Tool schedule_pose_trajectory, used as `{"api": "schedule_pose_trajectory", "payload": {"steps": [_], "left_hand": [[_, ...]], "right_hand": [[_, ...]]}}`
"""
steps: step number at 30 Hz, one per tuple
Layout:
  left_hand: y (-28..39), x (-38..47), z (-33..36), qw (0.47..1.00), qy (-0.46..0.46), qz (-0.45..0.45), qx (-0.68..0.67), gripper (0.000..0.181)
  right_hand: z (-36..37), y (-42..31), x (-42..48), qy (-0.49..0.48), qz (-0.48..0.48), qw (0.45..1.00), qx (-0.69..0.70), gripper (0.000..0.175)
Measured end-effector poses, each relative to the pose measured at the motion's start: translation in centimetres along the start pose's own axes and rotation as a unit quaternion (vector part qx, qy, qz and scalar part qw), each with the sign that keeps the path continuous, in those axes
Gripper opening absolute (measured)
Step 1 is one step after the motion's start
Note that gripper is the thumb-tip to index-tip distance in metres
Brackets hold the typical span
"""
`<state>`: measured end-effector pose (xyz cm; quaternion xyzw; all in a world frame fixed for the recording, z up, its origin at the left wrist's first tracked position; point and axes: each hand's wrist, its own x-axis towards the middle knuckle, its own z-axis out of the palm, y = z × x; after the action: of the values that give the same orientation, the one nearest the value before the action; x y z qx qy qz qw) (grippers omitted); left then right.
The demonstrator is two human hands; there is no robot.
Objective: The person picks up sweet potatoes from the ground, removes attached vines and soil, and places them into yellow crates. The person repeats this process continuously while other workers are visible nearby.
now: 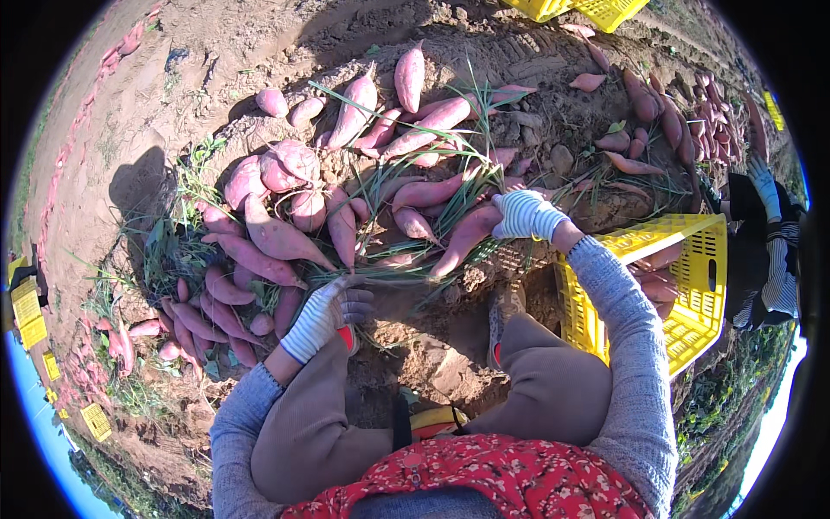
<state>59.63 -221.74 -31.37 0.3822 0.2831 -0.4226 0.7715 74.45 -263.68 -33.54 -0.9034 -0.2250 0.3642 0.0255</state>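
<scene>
My right hand [528, 214], in a blue-and-white striped glove, grips the upper end of a long sweet potato [468, 239]. Its narrow tip points down and left toward my other hand. My left hand [327, 318], gloved alike, is low over the left part of the heap with its fingers partly curled. A thin blurred strand runs by its thumb, and whether the hand holds that is unclear. Around both hands lie many pink-skinned sweet potatoes [279, 233], mixed with green grass blades [463, 194]. A rounder, lobed sweet potato [290, 165] sits at the heap's upper left.
Close by my right forearm, a tilted yellow plastic crate [697, 285] holds sweet potatoes. Another person's gloved hand [765, 188] is at the far right, near more piles. Further yellow crates [609, 13] stand at the top and left [29, 311]. My bent legs flank bare soil [434, 363].
</scene>
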Motion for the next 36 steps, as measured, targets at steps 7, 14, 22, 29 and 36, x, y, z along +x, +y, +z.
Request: {"api": "schedule_pose_trajectory", "payload": {"steps": [7, 14, 22, 29, 36], "left_hand": [[-0.1, -0.4, -0.3, 1.000, -0.017, 0.008, -0.002, 0.056], [-0.5, -0.1, -2.2, 0.999, -0.024, -0.006, -0.049, 0.053], [-0.6, -0.5, -1.6, 1.000, 0.005, -0.028, -0.009, 0.052], [-0.3, -0.5, -1.5, 0.999, -0.011, -0.017, -0.037, 0.051], [-0.5, -0.2, -0.7, 1.000, -0.007, -0.024, -0.006, 0.054]], "right_hand": [[1.7, -3.8, -3.6, -0.071, 0.043, 0.965, 0.248, 0.074], [-4.6, -10.2, -1.5, -0.068, -0.147, 0.907, 0.389, 0.064], [-1.6, -4.1, 7.6, 0.101, -0.089, 0.972, -0.193, 0.050], [3.5, -4.5, -1.9, -0.093, -0.129, 0.984, 0.078, 0.058], [7.0, -8.9, -4.9, 0.009, -0.287, 0.950, 0.126, 0.052]]}}
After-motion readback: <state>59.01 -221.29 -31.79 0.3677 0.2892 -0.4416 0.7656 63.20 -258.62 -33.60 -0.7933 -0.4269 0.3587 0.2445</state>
